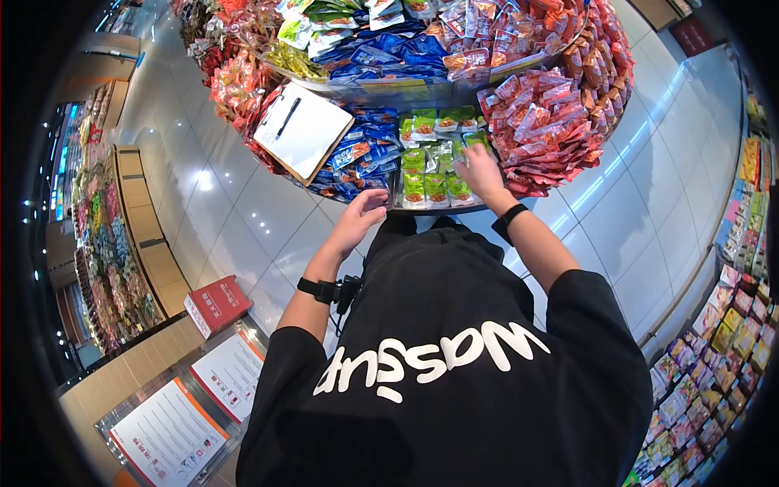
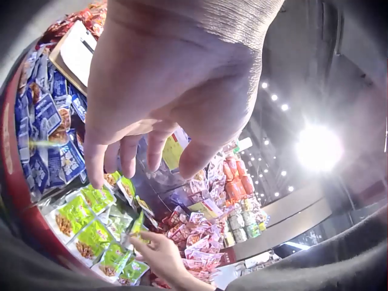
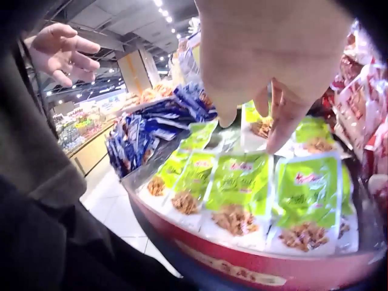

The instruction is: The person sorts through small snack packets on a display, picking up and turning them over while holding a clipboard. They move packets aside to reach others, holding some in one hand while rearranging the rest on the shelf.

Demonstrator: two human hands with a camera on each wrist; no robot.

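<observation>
Green-and-white snack packets (image 1: 436,188) lie in rows in a tray section at the front of the round display, pictures of brown food on their fronts. My right hand (image 1: 480,172) reaches over them and pinches one green snack packet (image 2: 138,223), which stands tilted at the fingertips toward the back of the section. In the right wrist view the fingers (image 3: 280,124) point down and partly hide that packet. My left hand (image 1: 361,217) hovers by the front rim at the blue packets' side, its fingers loosely bent around nothing.
Blue packets (image 1: 361,154) fill the section to the left, with a clipboard (image 1: 303,130) and pen lying on top. Red packets (image 1: 540,122) heap up on the right. A raised tier (image 1: 389,91) stands behind. The display's red front edge (image 3: 242,270) curves before me.
</observation>
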